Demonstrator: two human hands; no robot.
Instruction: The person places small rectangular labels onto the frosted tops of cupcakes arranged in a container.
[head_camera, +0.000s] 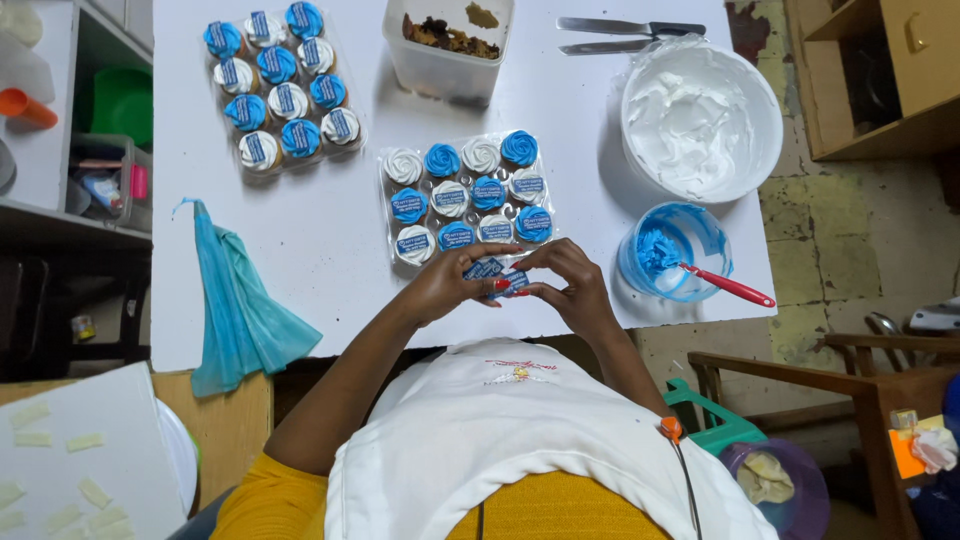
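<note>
Both hands, the left hand (455, 285) and right hand (572, 285), met at the bench (330, 230) edge, pinching small blue toppers (495, 272) just beside the near cupcake tray (465, 195), apparently separating one; placing it would call for a light, centred touch on frosting.

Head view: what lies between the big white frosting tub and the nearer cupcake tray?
Nothing: the head view shows only bare white table between the frosting tub and the cupcake tray.
</note>
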